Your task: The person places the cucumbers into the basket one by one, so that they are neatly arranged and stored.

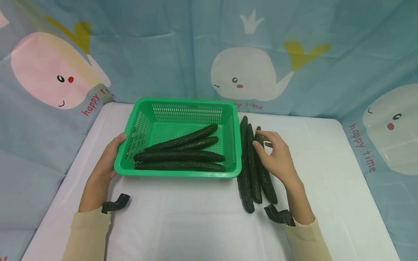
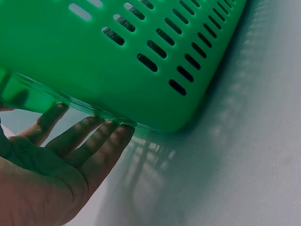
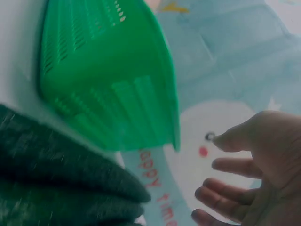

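Observation:
A green plastic basket [image 1: 176,174] holds several long dark cucumbers [image 1: 179,156]. My left hand [image 1: 109,156] touches the basket's left end; in the left wrist view, its extended fingers [image 2: 106,148] meet the outer wall with their tips. Three more cucumbers [image 1: 251,174] lie side by side on the table, right beside the basket's right end. Over their far ends is my right hand [image 1: 277,156], thumb and fingers apart and loosely bent. The right wrist view shows nothing between thumb and fingers [image 3: 225,200], with the cucumbers [image 3: 66,179] off to the left.
A white cloth covers the table [image 1: 196,224]. Behind and at both sides hangs a blue curtain [image 1: 156,47] printed with whales. The basket's far rim stands close to the back curtain. Each wrist carries a black camera mount [image 1: 115,203].

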Demonstrator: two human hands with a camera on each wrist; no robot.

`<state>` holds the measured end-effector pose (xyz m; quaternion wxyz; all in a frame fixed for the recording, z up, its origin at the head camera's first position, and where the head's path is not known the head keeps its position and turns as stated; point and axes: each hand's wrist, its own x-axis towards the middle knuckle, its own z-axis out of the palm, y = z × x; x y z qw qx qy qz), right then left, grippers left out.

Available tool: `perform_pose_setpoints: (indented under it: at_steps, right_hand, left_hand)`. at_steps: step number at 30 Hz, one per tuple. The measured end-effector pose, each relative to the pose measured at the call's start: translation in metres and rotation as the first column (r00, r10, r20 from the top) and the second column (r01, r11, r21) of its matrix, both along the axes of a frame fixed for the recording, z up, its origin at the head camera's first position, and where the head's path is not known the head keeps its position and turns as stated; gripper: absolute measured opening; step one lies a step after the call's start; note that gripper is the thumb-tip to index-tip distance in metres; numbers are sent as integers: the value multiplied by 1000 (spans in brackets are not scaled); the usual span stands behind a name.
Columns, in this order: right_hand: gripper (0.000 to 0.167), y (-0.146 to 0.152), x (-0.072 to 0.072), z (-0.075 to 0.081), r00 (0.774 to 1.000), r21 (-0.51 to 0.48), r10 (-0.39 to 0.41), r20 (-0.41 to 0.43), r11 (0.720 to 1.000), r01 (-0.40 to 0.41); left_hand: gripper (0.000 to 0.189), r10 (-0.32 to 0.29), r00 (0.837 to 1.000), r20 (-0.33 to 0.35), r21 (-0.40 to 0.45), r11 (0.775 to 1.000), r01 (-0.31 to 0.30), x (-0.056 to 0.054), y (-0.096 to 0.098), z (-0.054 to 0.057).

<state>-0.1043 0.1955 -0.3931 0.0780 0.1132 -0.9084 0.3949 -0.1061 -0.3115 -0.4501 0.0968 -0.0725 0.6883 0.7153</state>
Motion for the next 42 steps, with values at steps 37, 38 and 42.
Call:
perform_pose_setpoints:
  at_steps: [37, 38, 42]
  right_hand:
    - [73, 29, 0, -32, 901, 276, -78, 426, 960, -47]
    - [72, 28, 0, -32, 897, 283, -81, 434, 958, -51]
    - [71, 27, -1, -33, 890, 310, -96, 446, 949, -54]
  left_hand:
    - [75, 15, 999, -40, -35, 999, -17, 3, 2, 2]
    - [75, 16, 999, -37, -27, 999, -17, 3, 2, 1]
    - [73, 16, 999, -35, -10, 1000, -17, 2, 1, 0]
